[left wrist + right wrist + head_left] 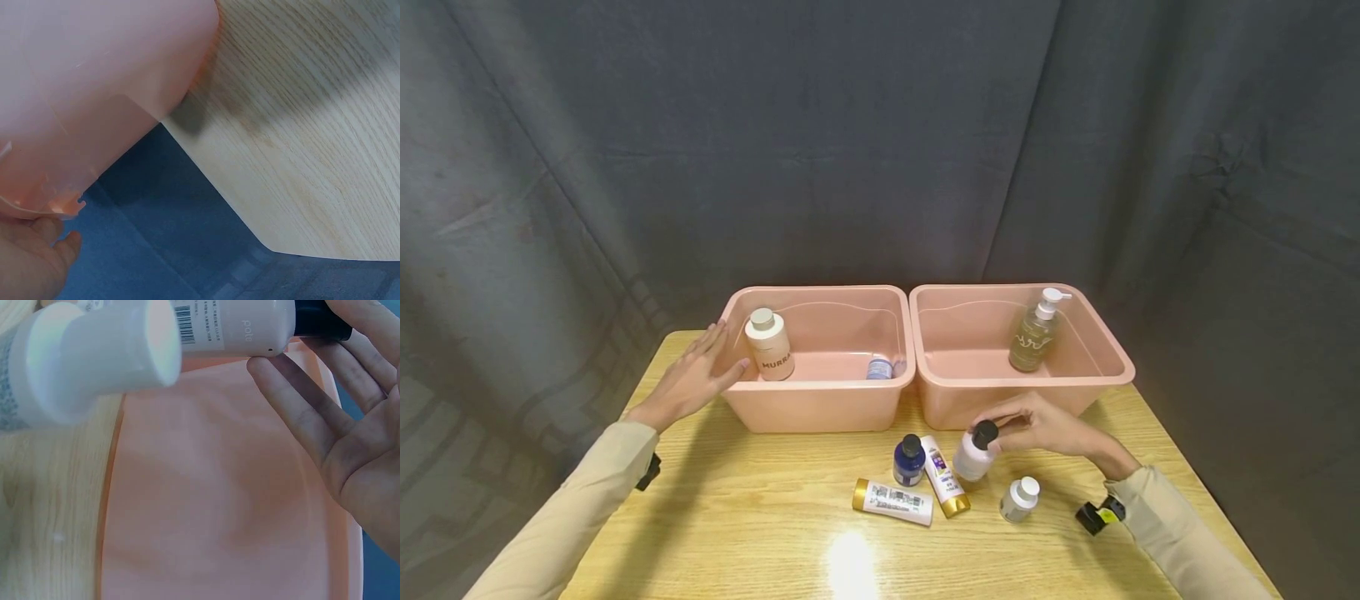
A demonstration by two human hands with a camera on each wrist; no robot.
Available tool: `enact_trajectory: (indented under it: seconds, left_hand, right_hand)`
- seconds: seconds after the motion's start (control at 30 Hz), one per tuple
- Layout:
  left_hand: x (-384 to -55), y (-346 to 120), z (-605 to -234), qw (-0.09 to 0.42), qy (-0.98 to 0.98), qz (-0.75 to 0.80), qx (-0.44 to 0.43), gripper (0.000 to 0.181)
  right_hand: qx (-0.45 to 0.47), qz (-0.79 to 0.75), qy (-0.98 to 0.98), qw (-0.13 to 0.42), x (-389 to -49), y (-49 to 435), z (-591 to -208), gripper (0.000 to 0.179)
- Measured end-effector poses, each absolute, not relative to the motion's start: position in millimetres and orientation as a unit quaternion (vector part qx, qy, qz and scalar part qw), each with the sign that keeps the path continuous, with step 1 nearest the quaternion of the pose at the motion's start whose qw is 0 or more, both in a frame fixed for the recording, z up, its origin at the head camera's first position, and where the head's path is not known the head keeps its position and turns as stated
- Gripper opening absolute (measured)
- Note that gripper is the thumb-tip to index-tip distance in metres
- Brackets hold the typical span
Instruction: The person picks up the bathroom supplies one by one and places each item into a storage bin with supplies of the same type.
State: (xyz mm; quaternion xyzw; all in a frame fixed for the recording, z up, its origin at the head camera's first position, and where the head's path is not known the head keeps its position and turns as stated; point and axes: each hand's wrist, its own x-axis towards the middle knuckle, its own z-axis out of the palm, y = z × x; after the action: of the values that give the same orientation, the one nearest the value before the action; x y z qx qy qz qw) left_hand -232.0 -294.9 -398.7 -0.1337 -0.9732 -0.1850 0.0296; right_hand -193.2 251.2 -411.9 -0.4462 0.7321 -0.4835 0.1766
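Observation:
My left hand rests on the left rim of the left pink bin, fingers stretched out. Close to it, inside that bin, stands a white bottle lettered MURRA. In front of the right pink bin, my right hand holds a pale bottle by its black cap, thumb on one side and fingers on the other. A small white bottle stands nearer the table's front. Left of the held bottle lies a white tube with a gold cap, beside a dark blue bottle.
Another gold-capped tube lies in front of the blue bottle. A small blue-labelled jar sits in the left bin. A pump bottle stands in the right bin. The wooden table ends at dark curtains.

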Motion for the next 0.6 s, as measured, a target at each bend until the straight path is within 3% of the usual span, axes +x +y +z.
enact_trajectory:
  seconds: [0.33,0.6]
  left_hand:
    - [-232,-295,-399,0.027,-0.974,-0.185,-0.13,0.083]
    - [-232,-295,-399,0.025,-0.974,-0.189,-0.126,0.083]
  right_hand:
    - [-0.453,-0.474,0.741,0.144,-196,243,-402,0.035]
    - [-0.435,-0.481,0.746,0.152,-198,237,-393,0.036]
